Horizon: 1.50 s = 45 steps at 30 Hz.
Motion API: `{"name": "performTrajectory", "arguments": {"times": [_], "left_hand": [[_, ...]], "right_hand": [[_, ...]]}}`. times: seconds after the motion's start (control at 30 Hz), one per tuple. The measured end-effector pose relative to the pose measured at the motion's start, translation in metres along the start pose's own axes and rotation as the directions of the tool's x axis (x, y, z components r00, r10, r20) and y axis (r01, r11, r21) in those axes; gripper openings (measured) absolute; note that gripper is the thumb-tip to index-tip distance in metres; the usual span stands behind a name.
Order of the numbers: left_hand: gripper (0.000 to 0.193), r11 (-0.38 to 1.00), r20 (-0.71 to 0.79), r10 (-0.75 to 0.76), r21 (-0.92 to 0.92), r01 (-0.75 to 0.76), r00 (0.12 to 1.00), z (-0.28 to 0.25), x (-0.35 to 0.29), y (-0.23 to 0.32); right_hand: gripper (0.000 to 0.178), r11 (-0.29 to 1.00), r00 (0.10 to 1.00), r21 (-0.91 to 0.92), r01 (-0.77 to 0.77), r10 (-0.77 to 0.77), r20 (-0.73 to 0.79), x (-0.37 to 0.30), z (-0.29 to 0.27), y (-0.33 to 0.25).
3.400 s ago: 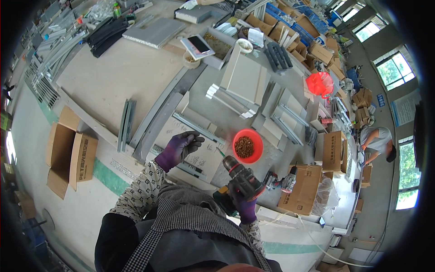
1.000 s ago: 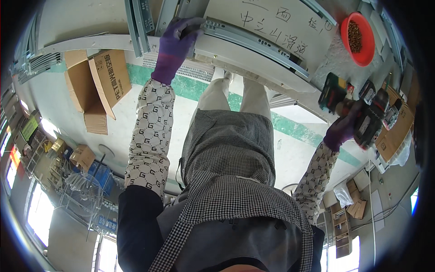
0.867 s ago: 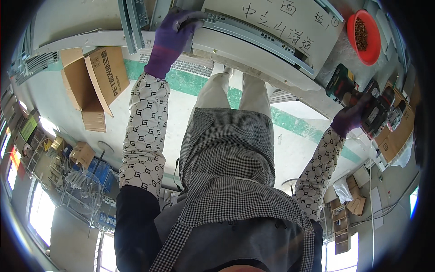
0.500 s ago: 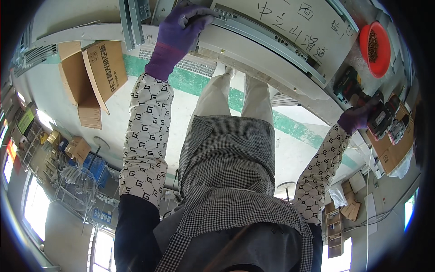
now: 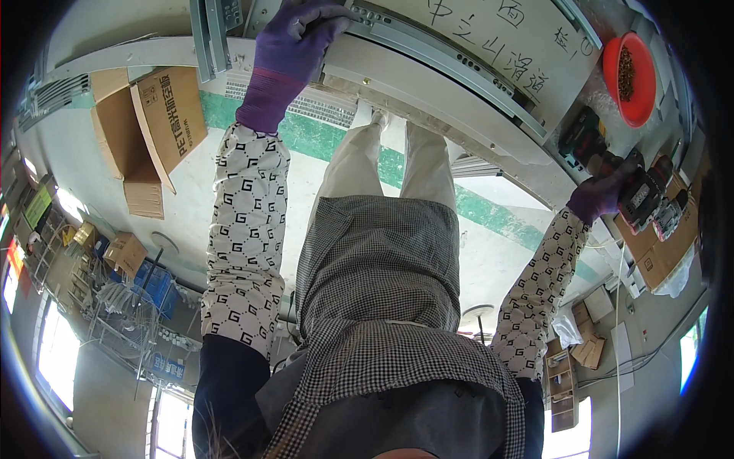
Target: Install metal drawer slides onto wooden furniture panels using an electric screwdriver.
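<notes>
Bench [image 5: 514,162] at far side: left hand [image 5: 297,42], half-curled, now touches left end of metal rail [image 5: 451,63]; right hand [image 5: 600,196] has moved drill [image 5: 639,200] rightward, grip tightness unclear.

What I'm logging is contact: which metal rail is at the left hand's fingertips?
The long silver metal rail whose left end meets the purple-gloved left hand; the paired grey metal rails farther left and the upper-right silver metal rail lie apart.
</notes>
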<state>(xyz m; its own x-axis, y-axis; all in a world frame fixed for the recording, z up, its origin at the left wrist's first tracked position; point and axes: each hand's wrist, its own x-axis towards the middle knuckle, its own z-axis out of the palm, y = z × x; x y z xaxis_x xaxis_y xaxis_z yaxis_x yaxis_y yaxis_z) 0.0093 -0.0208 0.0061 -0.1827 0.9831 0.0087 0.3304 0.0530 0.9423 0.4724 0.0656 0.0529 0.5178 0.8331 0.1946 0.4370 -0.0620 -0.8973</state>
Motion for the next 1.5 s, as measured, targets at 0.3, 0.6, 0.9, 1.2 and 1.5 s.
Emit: {"name": "performTrajectory", "arguments": {"times": [0.3,0.6,0.9,1.2,1.5], "left_hand": [[0.014,0.995,0.006,-0.005,0.102,0.004,1.0,0.001,0.002,-0.001],[0.016,0.996,0.027,-0.006,0.089,0.003,1.0,-0.003,0.001,0.001],[0.012,0.995,-0.006,-0.075,0.064,0.075,0.997,-0.003,0.001,-0.001],[0.01,0.959,-0.04,-0.262,-0.127,0.255,0.964,0.003,-0.003,0.006],[0.012,0.971,-0.064,-0.22,-0.115,0.212,0.973,-0.001,-0.003,0.0]], "right_hand": [[0.028,0.987,0.994,-0.113,0.111,-0.109,0.024,0.003,0.0,0.001],[0.029,0.998,0.999,0.046,0.046,-0.045,-0.004,0.006,0.001,0.007],[0.023,0.997,0.997,0.014,0.082,-0.082,0.016,0.007,0.006,0.002],[0.012,0.942,0.965,-0.298,0.152,-0.076,0.251,-0.015,-0.043,-0.095],[0.028,0.921,0.46,-0.285,0.266,0.139,0.877,-0.102,0.04,-0.147]]}}
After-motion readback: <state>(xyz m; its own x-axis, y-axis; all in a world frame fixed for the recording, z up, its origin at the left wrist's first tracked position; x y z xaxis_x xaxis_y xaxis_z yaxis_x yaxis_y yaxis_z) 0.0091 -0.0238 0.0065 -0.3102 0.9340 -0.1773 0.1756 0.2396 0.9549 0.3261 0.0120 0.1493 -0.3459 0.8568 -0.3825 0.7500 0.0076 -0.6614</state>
